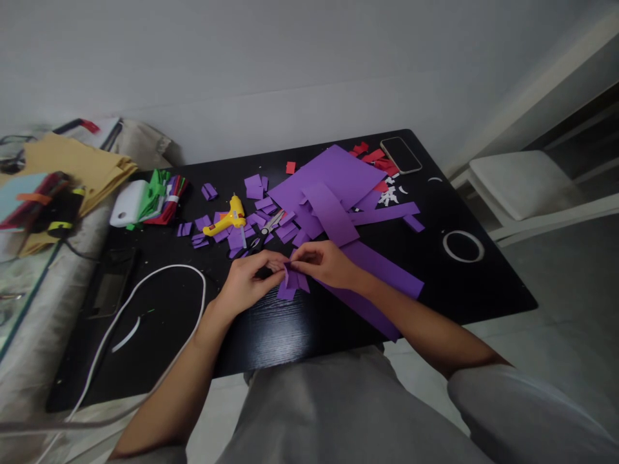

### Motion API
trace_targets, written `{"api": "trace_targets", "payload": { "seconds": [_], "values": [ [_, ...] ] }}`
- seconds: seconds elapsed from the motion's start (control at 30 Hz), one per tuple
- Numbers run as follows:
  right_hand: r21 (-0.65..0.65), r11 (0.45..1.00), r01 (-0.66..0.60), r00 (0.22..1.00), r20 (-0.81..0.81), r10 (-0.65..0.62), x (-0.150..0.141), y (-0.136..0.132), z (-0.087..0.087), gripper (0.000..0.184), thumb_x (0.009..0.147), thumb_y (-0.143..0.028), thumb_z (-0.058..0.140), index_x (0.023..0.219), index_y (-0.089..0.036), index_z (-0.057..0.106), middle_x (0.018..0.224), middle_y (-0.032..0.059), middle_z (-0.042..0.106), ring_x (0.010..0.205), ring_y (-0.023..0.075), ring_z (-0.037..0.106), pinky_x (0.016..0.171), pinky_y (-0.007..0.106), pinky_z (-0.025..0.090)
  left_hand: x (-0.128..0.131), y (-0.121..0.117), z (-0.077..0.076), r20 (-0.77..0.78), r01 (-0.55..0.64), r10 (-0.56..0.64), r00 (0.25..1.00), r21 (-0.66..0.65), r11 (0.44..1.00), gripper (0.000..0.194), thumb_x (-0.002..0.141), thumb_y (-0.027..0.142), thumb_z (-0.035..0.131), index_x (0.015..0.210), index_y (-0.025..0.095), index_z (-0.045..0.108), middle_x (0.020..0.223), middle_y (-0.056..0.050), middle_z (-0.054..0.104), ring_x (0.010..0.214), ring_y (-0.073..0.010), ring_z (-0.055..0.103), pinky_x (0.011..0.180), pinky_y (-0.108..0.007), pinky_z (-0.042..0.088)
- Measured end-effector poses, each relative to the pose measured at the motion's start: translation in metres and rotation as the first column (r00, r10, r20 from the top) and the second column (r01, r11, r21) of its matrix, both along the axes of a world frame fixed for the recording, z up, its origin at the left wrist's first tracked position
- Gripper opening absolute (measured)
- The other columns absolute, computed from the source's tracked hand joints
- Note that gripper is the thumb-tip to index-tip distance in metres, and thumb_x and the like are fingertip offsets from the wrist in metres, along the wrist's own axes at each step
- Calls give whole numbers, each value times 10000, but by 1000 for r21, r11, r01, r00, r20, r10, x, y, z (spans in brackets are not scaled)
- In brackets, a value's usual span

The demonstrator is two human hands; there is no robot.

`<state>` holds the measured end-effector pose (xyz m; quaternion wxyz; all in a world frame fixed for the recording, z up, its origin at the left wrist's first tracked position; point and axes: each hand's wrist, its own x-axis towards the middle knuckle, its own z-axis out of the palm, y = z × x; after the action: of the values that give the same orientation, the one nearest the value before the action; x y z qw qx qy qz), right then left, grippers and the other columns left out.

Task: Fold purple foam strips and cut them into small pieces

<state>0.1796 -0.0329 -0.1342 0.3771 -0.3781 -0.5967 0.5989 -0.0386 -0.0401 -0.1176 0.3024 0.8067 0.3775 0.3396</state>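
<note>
Grey clothing [309, 412] of the person lies nearest to the camera, and beyond it both bare forearms reach over the black table [488, 290]. At the front part of this table, near its edge, the two hands meet around one small folded purple piece [293, 281], which appears to be of paper or thin foam; I cannot tell which. The left hand [249, 278] grasps it from its left side, thumb and fingers pressed together on it. The right hand [323, 263] pinches its upper end with the tips of thumb and finger, so the grip of each hand is occupied by the same piece. Its lower flaps spread downward, slightly apart from each other. I judge that the step in hand is a fine one: to fold, or to fit together, this piece between the fingertips. The next move, in my opinion, calls for a light and steady pinch on both sides, so that the layers do not slip or bend in a wrong place. If an adhesive is needed, the yellow glue gun [235, 211] lies beyond the left hand, among many small purple pieces [236, 240], and the scissors [272, 223] are just beside it; neither is touched. A wide purple strip [387, 276] lies on the table under the right forearm, and a large purple sheet [337, 169] is farther back, with a shorter purple band [331, 209] across its front part.
</note>
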Motion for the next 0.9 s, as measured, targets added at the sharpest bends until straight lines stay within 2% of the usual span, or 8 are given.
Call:
{"api": "trace_targets", "payload": {
  "seconds": [0.3, 0.53, 0.67, 0.9],
  "values": [
    [72, 997, -35, 997, 77, 30, 3, 0, 1, 189, 845, -335, 697, 845, -147, 719, 808, 44, 725, 751, 155, 667, 743, 282, 521, 2, 1, 3, 19, 24, -23, 1000, -19, 1000, 155, 849, 181, 721, 1002, 154, 710, 824, -26, 765, 720, -123, 722, 713, -192, 576],
    [27, 997, -73, 996, 49, 72, 5, 1, -2, 218, 812, -345, 721, 866, -134, 717, 816, 55, 730, 758, 164, 681, 746, 293, 538, 2, 1, 4, 32, 22, -20, 999, -66, 998, 160, 847, 216, 729, 994, 155, 719, 809, -31, 762, 712, -133, 722, 713, -204, 582],
    [51, 992, -113, 990, 93, 108, 6, 2, -5, 243, 808, -375, 734, 862, -138, 725, 792, 49, 731, 734, 163, 676, 716, 281, 530, 3, 2, 3, 35, 60, -55, 998, -131, 990, 181, 847, 288, 741, 975, 161, 723, 809, -35, 765, 712, -143, 726, 715, -221, 591],
    [106, 967, -232, 958, 197, 209, 9, 3, -3, 246, 859, -379, 696, 886, -138, 735, 777, 29, 714, 693, 134, 616, 656, 241, 477, 3, 2, 3, 44, 117, -109, 993, -239, 964, 179, 843, 302, 750, 960, 168, 727, 817, -35, 765, 729, -146, 725, 726, -233, 594]
  ]
}}
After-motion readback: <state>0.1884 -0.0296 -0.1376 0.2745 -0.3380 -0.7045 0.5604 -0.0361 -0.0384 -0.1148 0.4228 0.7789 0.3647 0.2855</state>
